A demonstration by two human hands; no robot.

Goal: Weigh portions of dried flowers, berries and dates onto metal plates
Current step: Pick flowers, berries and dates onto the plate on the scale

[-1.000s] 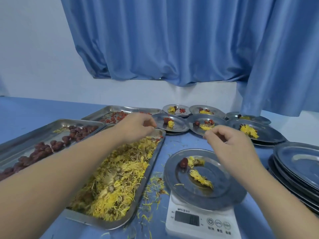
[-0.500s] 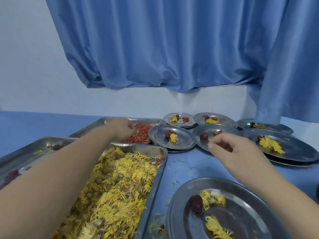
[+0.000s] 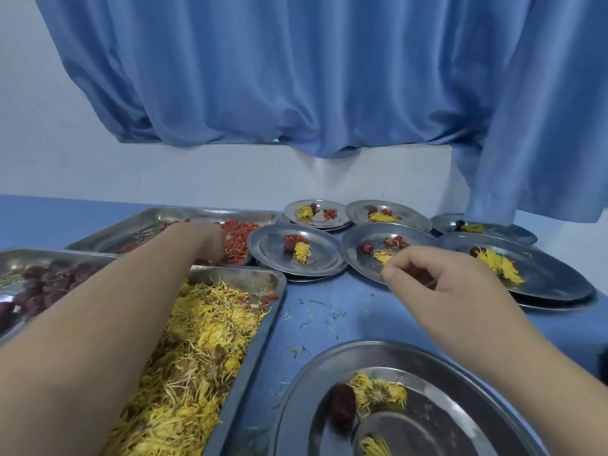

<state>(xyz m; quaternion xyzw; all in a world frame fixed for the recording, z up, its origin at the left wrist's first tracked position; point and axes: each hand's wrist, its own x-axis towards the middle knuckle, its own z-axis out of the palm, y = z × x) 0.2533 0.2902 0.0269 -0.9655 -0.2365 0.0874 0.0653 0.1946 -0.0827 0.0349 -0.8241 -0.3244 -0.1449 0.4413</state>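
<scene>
Past the flower tray, left hand among berries, right hand curled before plates, both grips hidden.

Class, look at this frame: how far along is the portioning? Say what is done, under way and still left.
Done: four back plates carry flower, date and berries. In hand: the left hand reaches into the berry tray, while the near plate holds a date and flowers but no berries. Left: berries for that plate and for two right plates showing only date and flower.
</scene>
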